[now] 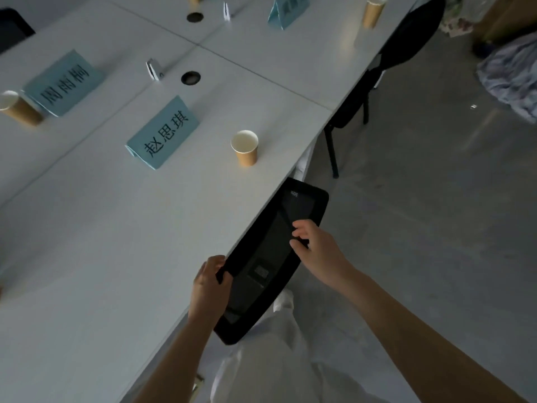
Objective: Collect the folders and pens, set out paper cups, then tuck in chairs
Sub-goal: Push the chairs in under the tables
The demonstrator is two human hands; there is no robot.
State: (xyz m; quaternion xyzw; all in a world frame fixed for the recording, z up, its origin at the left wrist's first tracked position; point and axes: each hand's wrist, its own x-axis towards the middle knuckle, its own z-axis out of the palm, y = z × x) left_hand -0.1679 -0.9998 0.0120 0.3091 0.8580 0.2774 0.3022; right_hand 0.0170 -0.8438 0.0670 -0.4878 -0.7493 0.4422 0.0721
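A black chair back (261,266) stands pushed against the edge of the white table (101,242). My left hand (210,282) grips its near top edge, fingers curled round the rim. My right hand (315,245) holds the far side of the chair back, fingers curled on its face. A brown paper cup (245,148) stands upright near the table edge, beside a blue name card (164,132). Another cup (17,107) sits at the far left next to a second name card (64,82), and a third cup (373,11) is at the top right.
A second black chair (386,65) stands tucked at the table farther along. Two round cable holes (190,77) sit in the table's middle. Another blue name card (286,11) is at the top. Grey floor lies to the right, with crumpled cloth (511,74) at the far right.
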